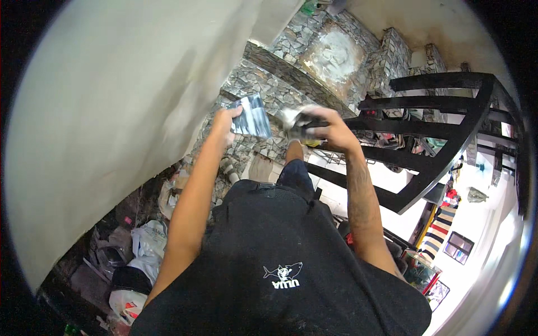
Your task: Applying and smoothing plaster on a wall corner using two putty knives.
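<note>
My left hand (pixel 225 122) is closed on the near edge of a flat, blue-grey rectangular plate (pixel 253 116) smeared with white paste. To its right, my right hand (pixel 335 127) grips a dark tool (pixel 307 124) with a white clump (pixel 292 115) at its far end. Motion blurs this tool, so its exact kind cannot be told. The two hands are a short way apart in front of me, and the tool does not touch the plate. White residue also marks my left fingers.
A pale wall (pixel 129 84) rises at the left. Stone-patterned steps (pixel 246 75) lie ahead, bearing a board with a white heap (pixel 336 53). Black slatted railing (pixel 443 131) curves along the right. Plastic bags (pixel 148 246) and clutter lie at the lower left.
</note>
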Available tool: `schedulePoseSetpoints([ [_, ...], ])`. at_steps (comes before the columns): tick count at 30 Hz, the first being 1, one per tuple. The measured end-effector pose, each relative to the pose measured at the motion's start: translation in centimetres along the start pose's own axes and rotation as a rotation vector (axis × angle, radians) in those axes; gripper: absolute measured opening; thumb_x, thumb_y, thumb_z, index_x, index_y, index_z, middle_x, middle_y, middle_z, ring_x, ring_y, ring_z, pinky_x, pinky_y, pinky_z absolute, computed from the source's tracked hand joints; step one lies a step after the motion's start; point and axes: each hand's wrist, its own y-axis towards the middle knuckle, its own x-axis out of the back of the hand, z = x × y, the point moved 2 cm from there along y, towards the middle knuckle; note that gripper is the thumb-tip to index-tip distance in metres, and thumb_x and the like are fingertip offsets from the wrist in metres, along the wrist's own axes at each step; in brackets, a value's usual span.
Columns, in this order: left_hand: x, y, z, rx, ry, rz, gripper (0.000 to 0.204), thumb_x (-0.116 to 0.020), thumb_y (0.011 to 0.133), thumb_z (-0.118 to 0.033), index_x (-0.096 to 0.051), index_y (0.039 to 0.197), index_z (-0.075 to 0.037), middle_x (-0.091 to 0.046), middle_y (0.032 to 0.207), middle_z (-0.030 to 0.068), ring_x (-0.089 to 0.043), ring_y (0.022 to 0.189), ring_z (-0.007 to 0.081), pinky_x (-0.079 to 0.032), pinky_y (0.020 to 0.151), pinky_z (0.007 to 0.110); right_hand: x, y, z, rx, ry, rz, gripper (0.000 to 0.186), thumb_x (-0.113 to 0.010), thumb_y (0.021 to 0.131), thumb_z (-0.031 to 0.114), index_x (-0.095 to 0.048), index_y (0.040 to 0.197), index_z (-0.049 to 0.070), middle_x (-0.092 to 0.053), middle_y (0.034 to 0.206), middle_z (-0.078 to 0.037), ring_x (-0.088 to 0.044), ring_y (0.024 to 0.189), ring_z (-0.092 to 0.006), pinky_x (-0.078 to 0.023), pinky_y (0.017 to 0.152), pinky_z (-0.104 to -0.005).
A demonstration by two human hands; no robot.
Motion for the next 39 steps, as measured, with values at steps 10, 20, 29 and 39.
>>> schedulePoseSetpoints([
  [10, -4.7, -8.1, -0.6, -0.161, -0.248, 0.043, 0.015, -0.049, 0.08, -0.003, -0.055, 0.092, 0.004, -0.059, 0.085, 0.0102, -0.059, 0.072, 0.018, -0.049, 0.065, 0.03, -6.4, -0.7, -0.5, 0.441, -0.474, -0.313, 0.053, -0.049, 0.057, -0.011, -0.048, 0.107, 0.006, -0.043, 0.107, -0.015, -0.045, 0.101, -0.0329, -0.037, 0.086, -0.0335],
  [20, -4.3, -6.0, -2.6, -0.199, 0.132, 0.037, 0.014, -0.05, 0.083, -0.011, -0.054, 0.089, 0.002, -0.058, 0.083, 0.0072, -0.058, 0.07, 0.0144, -0.048, 0.063, 0.029, -3.3, 1.1, 2.4, 0.133, -0.468, -0.165, 0.067, -0.036, 0.055, -0.013, -0.041, 0.119, 0.006, -0.044, 0.12, -0.016, -0.042, 0.111, -0.0275, -0.03, 0.095, -0.0319],
  [29, 1.1, 5.7, 1.3, -0.332, 0.959, -0.374, 0.02, -0.055, 0.069, -0.013, -0.056, 0.069, 0.007, -0.059, 0.066, 0.0153, -0.057, 0.064, 0.0237, -0.042, 0.06, 0.037, -8.1, 4.4, -7.2, 0.131, -0.467, -0.059, 0.056, -0.041, 0.056, -0.008, -0.053, 0.107, 0.009, -0.056, 0.099, -0.021, -0.052, 0.095, -0.0331, -0.041, 0.083, -0.035],
  [39, 2.0, 4.4, -2.6, -0.284, 0.629, -0.194, 0.021, -0.054, 0.074, -0.007, -0.054, 0.089, 0.007, -0.059, 0.079, 0.0119, -0.055, 0.061, 0.0171, -0.043, 0.056, 0.032, -3.9, 1.2, 0.3, 0.083, -0.176, 0.294, 0.049, -0.056, 0.06, -0.006, -0.054, 0.108, 0.004, -0.057, 0.101, -0.007, -0.051, 0.095, -0.018, -0.038, 0.085, -0.0291],
])
